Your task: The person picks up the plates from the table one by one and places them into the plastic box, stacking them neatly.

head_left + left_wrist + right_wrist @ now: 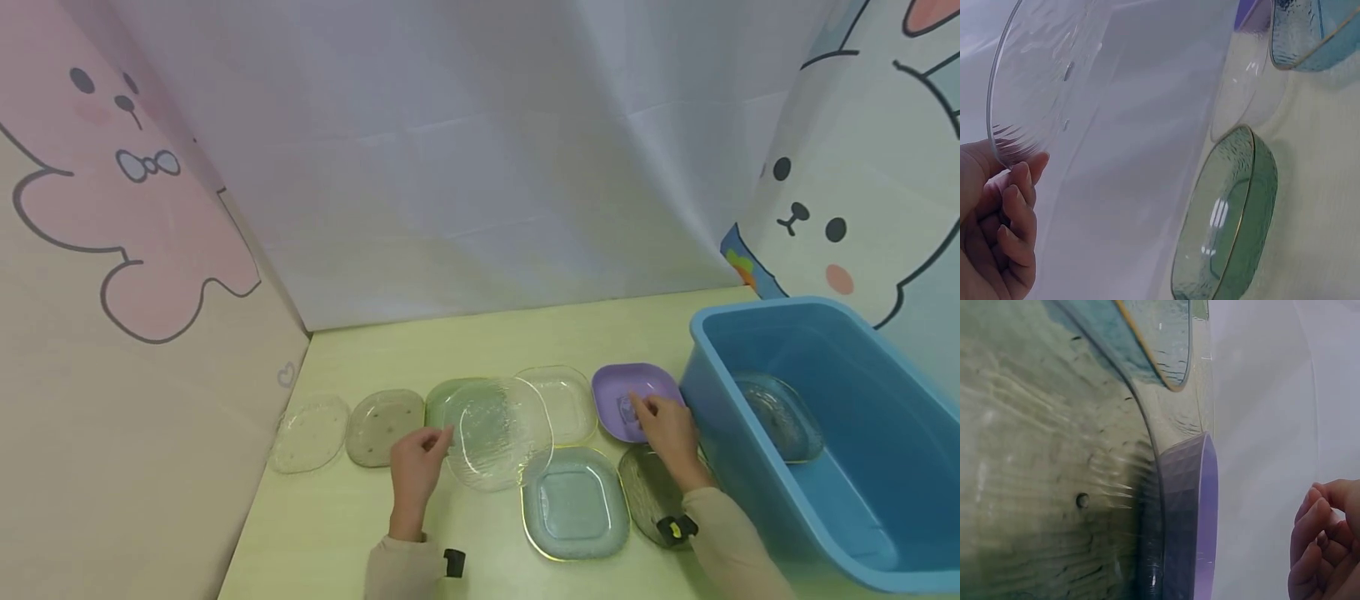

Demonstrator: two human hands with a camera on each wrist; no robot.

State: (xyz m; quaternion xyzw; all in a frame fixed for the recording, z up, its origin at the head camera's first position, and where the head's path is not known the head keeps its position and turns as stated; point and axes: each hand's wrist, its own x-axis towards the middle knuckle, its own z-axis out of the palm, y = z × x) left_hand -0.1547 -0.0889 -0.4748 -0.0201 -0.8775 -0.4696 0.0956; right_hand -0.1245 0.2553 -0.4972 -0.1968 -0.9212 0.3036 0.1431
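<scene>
My left hand (429,444) pinches the left rim of a clear round glass plate (497,433) and holds it tilted above the table. In the left wrist view the thumb and curled fingers (1019,206) clamp that plate's rim (999,119). Beneath it lies a green plate (441,400), also seen in the left wrist view (1229,219). My right hand (651,414) hovers over a purple plate (637,385) with its fingers loosely curled. In the right wrist view those fingers (1322,544) hold nothing and stay apart from the purple plate's rim (1208,512).
Along the table lie a clear speckled plate (311,433), a brownish speckled plate (382,425), a clear square plate (566,398), a blue-tinted square plate (573,504) and a dark plate (651,493). A blue tub (862,517) at right holds a glass plate (776,417).
</scene>
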